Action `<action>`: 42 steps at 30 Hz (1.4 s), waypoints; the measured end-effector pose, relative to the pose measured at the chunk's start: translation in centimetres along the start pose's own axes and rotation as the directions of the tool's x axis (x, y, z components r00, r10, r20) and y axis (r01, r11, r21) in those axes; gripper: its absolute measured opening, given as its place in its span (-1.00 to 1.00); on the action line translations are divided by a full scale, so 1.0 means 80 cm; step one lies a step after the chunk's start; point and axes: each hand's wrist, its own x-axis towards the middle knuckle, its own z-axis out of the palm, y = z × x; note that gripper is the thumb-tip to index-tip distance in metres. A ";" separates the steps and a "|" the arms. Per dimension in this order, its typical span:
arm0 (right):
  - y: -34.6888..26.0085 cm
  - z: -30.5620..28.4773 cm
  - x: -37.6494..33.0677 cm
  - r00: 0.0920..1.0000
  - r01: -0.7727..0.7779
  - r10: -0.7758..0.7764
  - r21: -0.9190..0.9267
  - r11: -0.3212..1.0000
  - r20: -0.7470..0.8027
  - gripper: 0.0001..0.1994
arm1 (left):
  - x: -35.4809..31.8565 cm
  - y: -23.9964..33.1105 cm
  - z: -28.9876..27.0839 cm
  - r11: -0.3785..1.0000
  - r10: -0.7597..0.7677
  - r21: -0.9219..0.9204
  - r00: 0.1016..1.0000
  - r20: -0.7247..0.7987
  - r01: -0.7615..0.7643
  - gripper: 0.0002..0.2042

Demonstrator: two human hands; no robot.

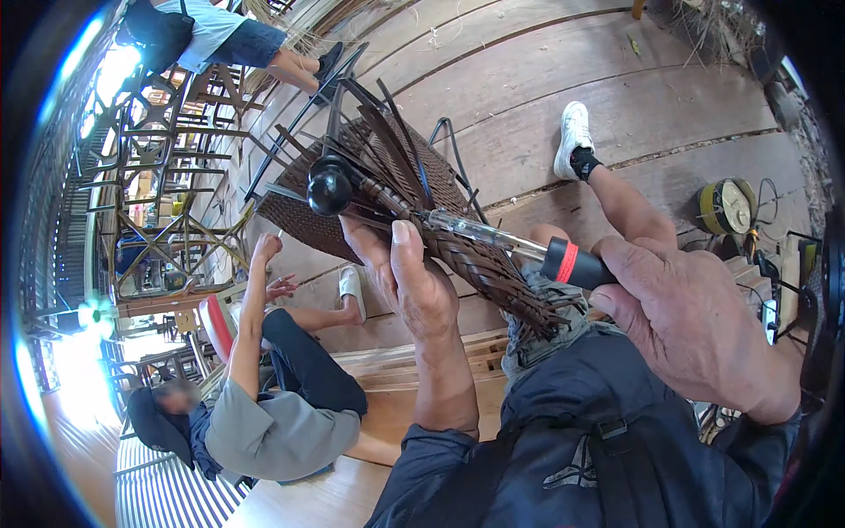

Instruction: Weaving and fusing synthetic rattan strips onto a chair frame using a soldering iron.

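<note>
"Where is the tool (510, 239) sitting?"

"Its handle is resting in the person's right hand (691, 308), whose fingers are wrapping around it. The shaft is reaching out to the left from that grip, and its far end is meeting the brown woven piece (480, 264), close by the tip of the left thumb (405, 251)."

"And the left hand (418, 299)?"

"It is coming up against the woven piece from the near side, the thumb pointing upward and the other fingers partly hiding. Whether it is gripping or only supporting, one cannot tell."

"So the woven piece is lying between the hands?"

"Partly. Its braided edge is running from beside the left hand toward the person's lap, while the wider panel is spreading out beyond that hand."

"How are they looking?"

"The tool is showing a black handle, a red band and a shiny, straight shaft. The woven piece is showing flat, dark brown strips, tightly crossing, with loose ends sticking out. A glossy black ball (330, 189) is standing out beside the weave."
</note>
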 end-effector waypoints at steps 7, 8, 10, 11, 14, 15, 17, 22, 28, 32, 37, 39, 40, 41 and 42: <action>0.000 0.007 0.000 0.999 0.007 -0.005 0.043 0.999 -0.036 -0.74 | 0.002 -0.006 -0.006 0.987 0.065 0.145 0.998 0.002 -0.065 -0.42; 0.000 0.007 -0.001 1.000 -0.009 0.010 0.049 0.999 -0.024 -0.75 | 0.002 -0.007 -0.007 0.987 0.061 0.148 0.998 -0.002 -0.060 -0.43; -0.001 0.010 -0.001 0.999 -0.017 0.018 0.058 0.998 -0.029 -0.75 | 0.002 -0.006 -0.007 0.983 0.066 0.172 0.998 0.003 -0.065 -0.43; -0.001 0.011 -0.001 0.999 -0.010 0.012 0.060 0.998 -0.046 -0.75 | 0.001 -0.006 -0.008 0.978 0.074 0.192 0.997 0.013 -0.075 -0.43; -0.001 0.012 -0.002 0.999 -0.035 0.036 0.078 0.996 -0.020 -0.75 | 0.002 -0.008 -0.006 0.993 0.057 0.105 0.998 0.006 -0.057 -0.43; -0.001 0.013 -0.002 0.999 -0.036 0.037 0.082 0.996 -0.008 -0.75 | 0.003 -0.008 -0.006 0.998 0.044 0.051 0.999 -0.001 -0.044 -0.43; -0.001 0.011 -0.002 0.999 -0.041 0.041 0.090 0.995 0.004 -0.74 | 0.003 -0.009 -0.006 1.000 0.027 0.012 1.000 0.006 -0.028 -0.43; 0.001 0.003 0.000 1.000 -0.007 0.008 0.036 0.999 -0.022 -0.70 | 0.003 -0.006 -0.006 0.997 0.034 0.072 0.999 0.015 -0.035 -0.41; 0.002 -0.002 0.006 0.998 0.033 -0.035 -0.046 0.998 -0.046 -0.66 | 0.000 -0.003 -0.004 1.000 -0.018 -0.014 1.000 0.010 0.018 -0.42; 0.007 -0.009 -0.004 0.996 0.007 -0.009 -0.021 1.000 -0.086 -0.66 | 0.003 -0.002 -0.002 0.998 -0.041 -0.053 0.999 -0.034 0.039 -0.48; 0.046 -0.012 -0.020 0.950 -0.125 0.205 0.312 0.942 -0.237 -0.52 | 0.010 0.016 -0.002 1.000 0.013 -0.028 0.995 0.098 -0.010 -0.57; 0.067 -0.002 -0.022 0.918 -0.061 0.173 0.303 0.951 -0.357 -0.48 | 0.007 0.023 0.004 0.998 -0.037 0.047 0.998 0.055 0.034 -0.59; 0.077 0.003 -0.024 0.902 -0.034 0.179 0.348 0.937 -0.393 -0.50 | 0.006 0.028 0.008 0.996 -0.046 0.075 0.998 0.041 0.043 -0.60; 0.087 0.007 -0.025 0.909 -0.030 0.189 0.396 0.918 -0.370 -0.53 | 0.008 0.032 0.011 0.996 -0.063 0.066 0.998 -0.004 0.063 -0.60; 0.096 0.011 -0.025 0.914 -0.019 0.174 0.389 0.921 -0.365 -0.55 | 0.009 0.036 0.014 0.990 -0.052 0.128 0.999 -0.004 0.052 -0.62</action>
